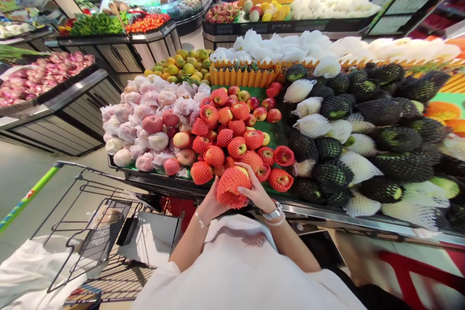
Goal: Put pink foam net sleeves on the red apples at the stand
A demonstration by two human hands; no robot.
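Note:
Both my hands hold one apple in a red foam net (232, 185) just above the front edge of the fruit stand (327, 215). My left hand (209, 203) cups its left underside, fingers curled round it. My right hand (257, 190), with a watch at the wrist, wraps the right side. Right behind it lies a pile of netted red apples (232, 140). Pale pink paper-wrapped apples (152, 116) are heaped to the left. Dark green fruit in black and white nets (363, 135) fills the right side.
A wire shopping cart (94, 232) with a green handle stands at my lower left, a white bag (32, 271) beside it. Further stands with vegetables (109, 24), yellow-green citrus (185, 63) and white-wrapped fruit (327, 48) lie behind. A grey floor aisle (22, 169) runs along the left.

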